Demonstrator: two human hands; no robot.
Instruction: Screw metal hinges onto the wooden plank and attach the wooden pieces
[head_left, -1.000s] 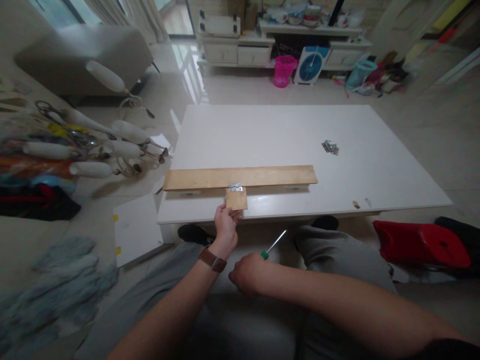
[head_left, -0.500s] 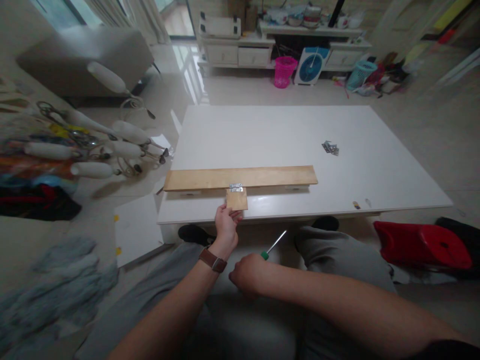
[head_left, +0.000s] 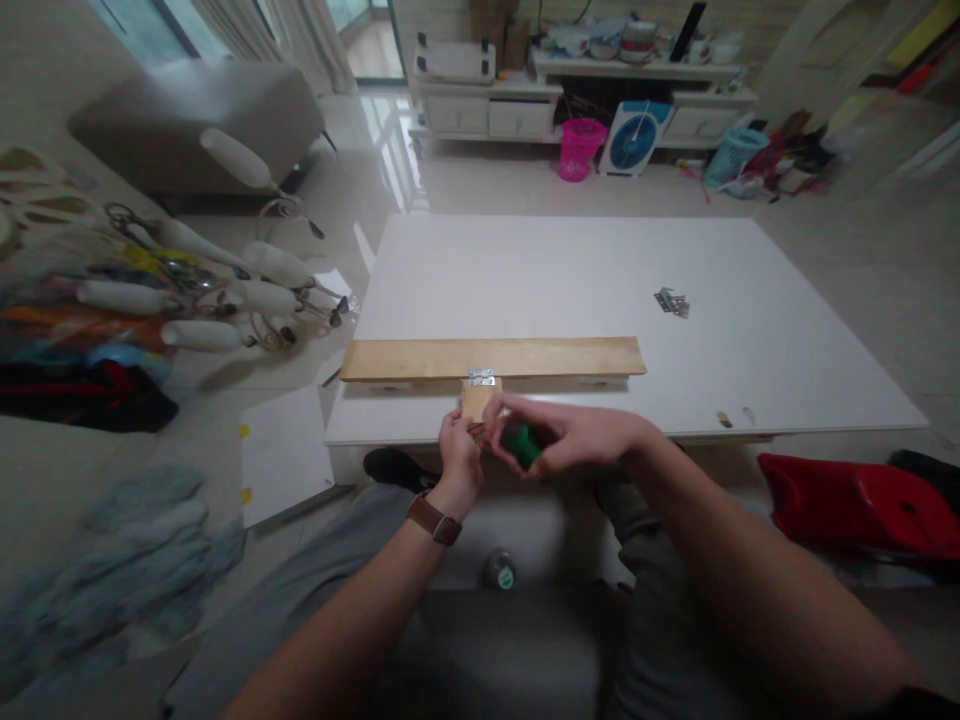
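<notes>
A long wooden board [head_left: 491, 358] lies across the near part of the white table [head_left: 585, 270]. A small wooden piece [head_left: 475, 396] joins it through a metal hinge [head_left: 481, 377]. My left hand [head_left: 459, 456], with a brown watch on the wrist, pinches the small piece's near edge. My right hand [head_left: 559, 432] is closed on a green-handled screwdriver [head_left: 522, 444] right beside the small piece; its shaft is hidden by my fingers.
Several loose metal hinges [head_left: 673, 302] lie on the table at the right. A red object [head_left: 855, 500] sits on the floor at right, white-handled tools [head_left: 225, 300] at left, a small bottle [head_left: 499, 570] between my legs.
My right hand has risen from my lap with the screwdriver and now sits at the small wooden piece beside my left hand. The view shifted slightly.
</notes>
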